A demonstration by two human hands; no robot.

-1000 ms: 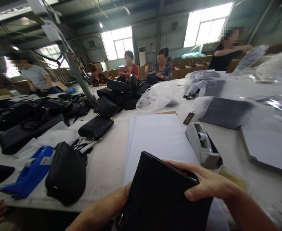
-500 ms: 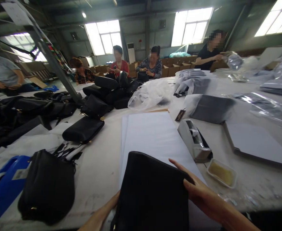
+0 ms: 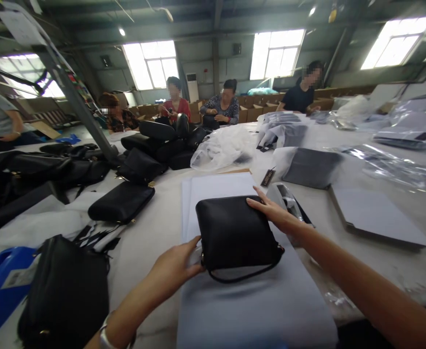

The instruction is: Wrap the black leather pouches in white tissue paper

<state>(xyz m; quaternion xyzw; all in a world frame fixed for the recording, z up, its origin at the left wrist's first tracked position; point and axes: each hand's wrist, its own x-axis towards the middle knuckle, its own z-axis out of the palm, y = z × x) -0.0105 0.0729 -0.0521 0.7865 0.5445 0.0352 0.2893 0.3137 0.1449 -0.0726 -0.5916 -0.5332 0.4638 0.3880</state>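
Observation:
A black handbag (image 3: pixel 237 232) is held between my two hands over a stack of white paper sheets (image 3: pixel 256 310). Its thin strap hangs in a loop along the near edge. My left hand (image 3: pixel 178 261) grips the bag's lower left side, thumb and fingers around the edge. At the upper right corner, my right hand (image 3: pixel 271 211) holds the bag, fingers lying over its top edge. A tape dispenser (image 3: pixel 289 201) is partly hidden behind my right forearm. Just beyond the sheets lies a dark hang tag (image 3: pixel 268 178).
More black bags (image 3: pixel 122 201) are piled on the left, one (image 3: pixel 65 291) near a blue dispenser-like object (image 3: pixel 7 286). Crumpled clear plastic (image 3: pixel 222 148) lies behind the sheets. A flat white box (image 3: pixel 376 218) and grey wrapped pieces (image 3: pixel 311 167) are on the right. Several people sit or stand across the table.
The bag has moved away from me, over the middle of the sheets, and its strap now shows. Both hands have moved forward with it, and my left hand has come into view.

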